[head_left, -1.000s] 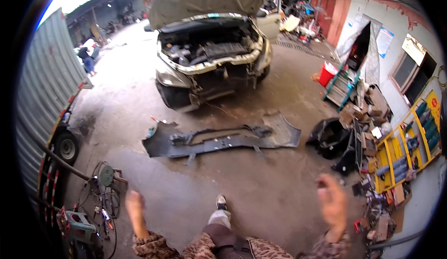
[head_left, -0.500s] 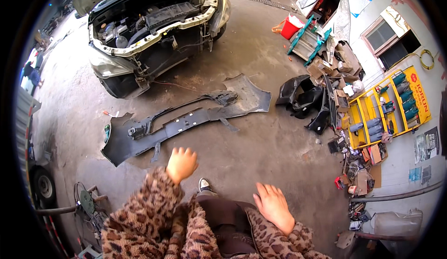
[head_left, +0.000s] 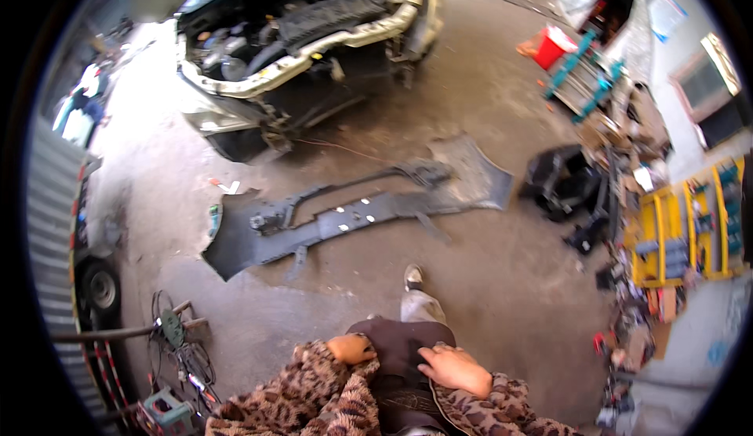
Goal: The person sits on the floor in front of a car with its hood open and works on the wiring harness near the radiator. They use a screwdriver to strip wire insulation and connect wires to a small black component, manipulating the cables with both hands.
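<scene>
Brown clothing (head_left: 401,343) lies between left hand (head_left: 351,349) and right hand (head_left: 456,371) — grey bumper (head_left: 353,216) ahead.

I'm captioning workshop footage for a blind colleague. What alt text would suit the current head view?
A person's left hand and right hand are at the open front of their leopard-print jacket. Ahead, a loose grey bumper lies on the floor before a car with its engine bay exposed.
</scene>
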`<act>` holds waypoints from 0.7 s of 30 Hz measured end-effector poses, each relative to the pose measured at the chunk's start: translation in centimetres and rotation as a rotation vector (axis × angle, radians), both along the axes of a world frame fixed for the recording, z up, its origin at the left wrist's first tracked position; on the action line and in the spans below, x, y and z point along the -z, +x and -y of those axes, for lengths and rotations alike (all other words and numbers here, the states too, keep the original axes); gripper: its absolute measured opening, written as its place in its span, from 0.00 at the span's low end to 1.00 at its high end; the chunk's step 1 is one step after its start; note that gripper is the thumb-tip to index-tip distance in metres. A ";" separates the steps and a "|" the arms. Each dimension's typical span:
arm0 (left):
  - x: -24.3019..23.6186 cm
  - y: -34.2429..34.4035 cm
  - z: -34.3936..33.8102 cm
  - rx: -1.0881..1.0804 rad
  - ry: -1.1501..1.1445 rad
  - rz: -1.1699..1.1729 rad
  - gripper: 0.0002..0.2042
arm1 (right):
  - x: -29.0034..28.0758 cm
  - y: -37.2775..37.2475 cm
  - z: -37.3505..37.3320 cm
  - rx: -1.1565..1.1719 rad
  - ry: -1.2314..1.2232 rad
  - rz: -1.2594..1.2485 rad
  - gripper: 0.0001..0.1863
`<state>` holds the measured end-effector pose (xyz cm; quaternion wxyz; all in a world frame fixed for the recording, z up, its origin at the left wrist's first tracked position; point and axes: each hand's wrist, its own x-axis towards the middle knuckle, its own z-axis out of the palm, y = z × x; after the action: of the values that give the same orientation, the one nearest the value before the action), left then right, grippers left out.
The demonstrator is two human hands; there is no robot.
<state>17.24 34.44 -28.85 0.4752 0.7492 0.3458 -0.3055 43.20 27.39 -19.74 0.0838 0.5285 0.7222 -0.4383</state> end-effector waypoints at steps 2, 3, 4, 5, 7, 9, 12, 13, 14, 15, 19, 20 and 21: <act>0.3 -2.5 -1.3 -0.290 0.134 -0.032 0.24 | 1.4 2.0 -4.7 -0.010 0.013 0.051 0.17; 0.5 -3.0 -1.9 -0.476 0.359 -0.049 0.24 | 3.5 3.3 -6.4 -0.071 0.149 0.116 0.17; -0.9 -3.3 -2.3 -0.541 0.535 -0.161 0.22 | 3.6 3.7 -8.1 -0.170 0.220 0.224 0.16; -2.2 -3.3 -3.1 -0.592 0.711 -0.273 0.20 | 3.3 4.0 -10.5 -0.263 0.294 0.332 0.16; -3.4 -2.8 -3.9 -0.860 0.729 -0.125 0.18 | 1.7 4.9 -14.7 -0.254 0.407 0.173 0.15; -3.5 -1.0 -5.2 -1.037 0.752 0.075 0.13 | 0.5 4.7 -17.6 -0.178 0.474 -0.009 0.14; -3.9 2.2 -7.7 -0.849 0.750 0.215 0.14 | 0.4 3.7 -21.5 -0.147 0.484 -0.069 0.14; -4.4 3.1 -8.6 -0.813 0.677 0.264 0.15 | 1.1 3.3 -22.2 -0.166 0.488 -0.030 0.14; -4.1 3.6 -9.5 -0.789 0.641 0.288 0.15 | 1.9 2.8 -22.9 -0.184 0.491 0.008 0.14; -3.8 4.5 -10.1 -0.772 0.597 0.318 0.15 | 2.6 2.9 -23.3 -0.223 0.441 0.050 0.14; -2.6 5.3 -13.1 -0.716 0.553 0.321 0.14 | 5.2 2.2 -24.3 -0.308 0.308 0.101 0.14; -2.4 5.0 -14.1 -0.721 0.539 0.322 0.14 | 5.8 1.9 -24.4 -0.308 0.294 0.087 0.15; -2.2 4.7 -15.3 -0.729 0.532 0.324 0.14 | 6.2 1.4 -24.7 -0.320 0.265 0.077 0.14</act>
<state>21.92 49.69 -26.67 0.3909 0.7127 0.5737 0.1006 44.60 52.06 -25.96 0.1096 0.4297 0.8445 -0.3002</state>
